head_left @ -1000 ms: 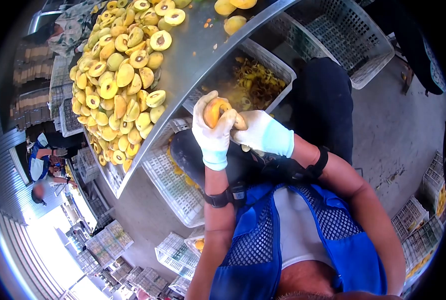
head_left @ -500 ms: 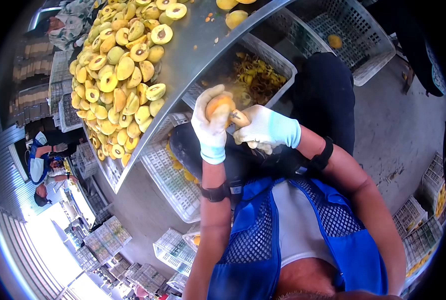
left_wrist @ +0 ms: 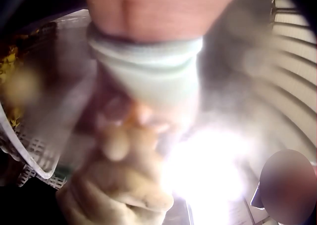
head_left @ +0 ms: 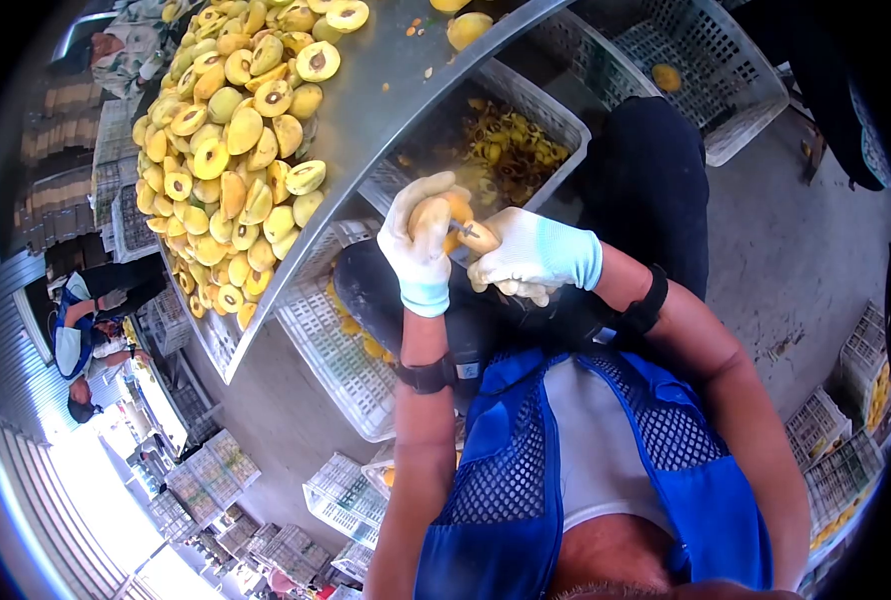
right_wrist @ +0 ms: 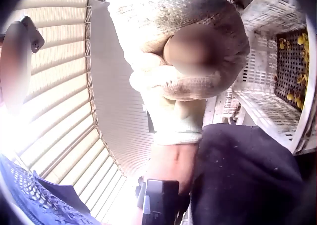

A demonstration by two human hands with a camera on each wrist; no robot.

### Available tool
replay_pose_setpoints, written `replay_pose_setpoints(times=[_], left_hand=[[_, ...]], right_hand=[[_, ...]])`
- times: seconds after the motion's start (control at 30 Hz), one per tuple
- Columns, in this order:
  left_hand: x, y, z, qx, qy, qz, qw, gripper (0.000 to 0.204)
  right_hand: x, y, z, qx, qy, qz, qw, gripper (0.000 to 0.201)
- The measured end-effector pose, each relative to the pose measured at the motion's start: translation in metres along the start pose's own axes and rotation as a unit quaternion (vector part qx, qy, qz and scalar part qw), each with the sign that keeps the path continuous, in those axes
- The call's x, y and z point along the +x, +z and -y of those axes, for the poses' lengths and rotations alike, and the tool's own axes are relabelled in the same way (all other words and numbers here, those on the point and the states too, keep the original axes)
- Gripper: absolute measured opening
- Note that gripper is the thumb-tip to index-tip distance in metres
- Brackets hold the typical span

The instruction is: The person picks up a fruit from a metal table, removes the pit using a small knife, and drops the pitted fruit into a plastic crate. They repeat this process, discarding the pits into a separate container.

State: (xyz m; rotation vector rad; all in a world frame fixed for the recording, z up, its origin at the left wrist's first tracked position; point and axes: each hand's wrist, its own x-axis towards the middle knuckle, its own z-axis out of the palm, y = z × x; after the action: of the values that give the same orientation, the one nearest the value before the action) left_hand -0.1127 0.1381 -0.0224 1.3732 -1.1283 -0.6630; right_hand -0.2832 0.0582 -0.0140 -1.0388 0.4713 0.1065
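Observation:
In the head view the gloved left hand (head_left: 416,245) grips a yellow-orange fruit (head_left: 458,208), fingers curled round its far side. Close beside it, the gloved right hand (head_left: 536,255) is closed round a small tool with a tan, rounded handle (head_left: 482,237); its thin dark metal part points at the fruit. Whether the metal touches the flesh cannot be told. The left wrist view is blurred, with a pale glove cuff (left_wrist: 148,61) above other gloved fingers (left_wrist: 119,190). In the right wrist view the right hand (right_wrist: 183,42) has its fingers curled, partly hidden by a blurred patch.
A metal table (head_left: 366,130) at upper left bears a large heap of halved yellow fruit (head_left: 226,150). Below its edge stands a crate of peelings (head_left: 516,150). Another crate (head_left: 736,60) at upper right holds one fruit. A white crate (head_left: 341,370) stands beside the knee.
The left hand has shifted slightly left and turned the fruit. The right hand has moved a little down, so the tool's metal part shows. One fruit now lies in the upper right crate.

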Motion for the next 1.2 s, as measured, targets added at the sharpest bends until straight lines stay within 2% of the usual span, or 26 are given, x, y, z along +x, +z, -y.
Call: replay_pose_setpoints(times=[0.07, 0.1, 0.17, 0.27, 0.3, 0.4, 0.43, 0.53, 0.6, 0.63, 0.73, 0.77, 0.87, 1.03, 1.07, 1.13, 1.2], left_hand=[[-0.004, 0.002, 0.007, 0.001, 0.014, -0.018, 1.000, 0.034], [0.000, 0.000, 0.003, 0.018, -0.012, 0.017, 1.000, 0.034], [0.008, -0.012, -0.013, 0.055, -0.069, 0.085, 0.992, 0.034], [0.013, -0.016, -0.019, 0.078, -0.111, 0.111, 0.985, 0.034], [0.010, -0.016, -0.016, 0.050, -0.105, 0.099, 0.988, 0.037], [-0.002, -0.001, 0.010, 0.029, 0.041, -0.019, 0.999, 0.039], [-0.008, 0.005, 0.007, -0.003, 0.021, -0.038, 0.999, 0.039], [-0.005, 0.003, 0.005, -0.009, 0.030, -0.006, 1.000, 0.038], [0.004, -0.011, -0.003, -0.018, -0.052, 0.090, 0.994, 0.039], [0.006, -0.015, -0.005, -0.022, -0.092, 0.138, 0.986, 0.039], [0.005, -0.018, 0.014, -0.136, -0.115, 0.139, 0.974, 0.040], [0.002, -0.016, 0.024, -0.177, -0.077, 0.120, 0.974, 0.045], [-0.006, -0.001, 0.025, -0.259, -0.076, 0.050, 0.962, 0.052], [0.005, -0.019, 0.012, -0.195, -0.121, 0.093, 0.969, 0.077], [0.008, -0.020, 0.010, -0.211, -0.082, 0.084, 0.970, 0.079], [0.013, -0.023, 0.001, -0.179, -0.099, 0.073, 0.976, 0.072], [0.019, -0.022, -0.007, -0.101, -0.166, 0.124, 0.973, 0.062]], right_hand=[[0.001, 0.006, -0.003, -0.027, -0.004, -0.046, 0.999, 0.020], [0.002, 0.008, -0.004, -0.042, -0.006, -0.068, 0.997, 0.020], [0.002, 0.010, 0.000, -0.048, 0.010, -0.056, 0.997, 0.020], [-0.003, 0.010, 0.008, -0.018, 0.042, -0.026, 0.999, 0.020], [-0.005, 0.009, 0.010, -0.002, 0.053, -0.016, 0.998, 0.020], [-0.006, 0.006, 0.010, 0.044, 0.067, 0.031, 0.996, 0.018], [-0.005, 0.006, 0.009, 0.037, 0.066, 0.026, 0.997, 0.018], [-0.003, 0.008, 0.005, 0.006, 0.065, 0.004, 0.998, 0.019], [0.001, 0.009, -0.002, -0.030, 0.059, -0.021, 0.998, 0.022], [0.000, 0.010, -0.001, -0.003, 0.064, -0.006, 0.998, 0.022], [0.000, 0.010, -0.002, 0.065, 0.064, 0.039, 0.995, 0.022], [0.001, 0.008, -0.004, 0.081, 0.055, 0.053, 0.994, 0.022], [0.001, 0.008, -0.003, 0.100, 0.039, 0.065, 0.992, 0.022], [0.004, 0.012, 0.001, 0.046, 0.030, 0.017, 0.998, 0.022], [0.007, 0.013, 0.000, 0.021, 0.029, -0.001, 0.999, 0.022], [0.008, 0.016, 0.000, 0.002, 0.031, -0.022, 0.999, 0.021], [0.006, 0.019, 0.007, 0.009, 0.035, -0.025, 0.999, 0.021]])
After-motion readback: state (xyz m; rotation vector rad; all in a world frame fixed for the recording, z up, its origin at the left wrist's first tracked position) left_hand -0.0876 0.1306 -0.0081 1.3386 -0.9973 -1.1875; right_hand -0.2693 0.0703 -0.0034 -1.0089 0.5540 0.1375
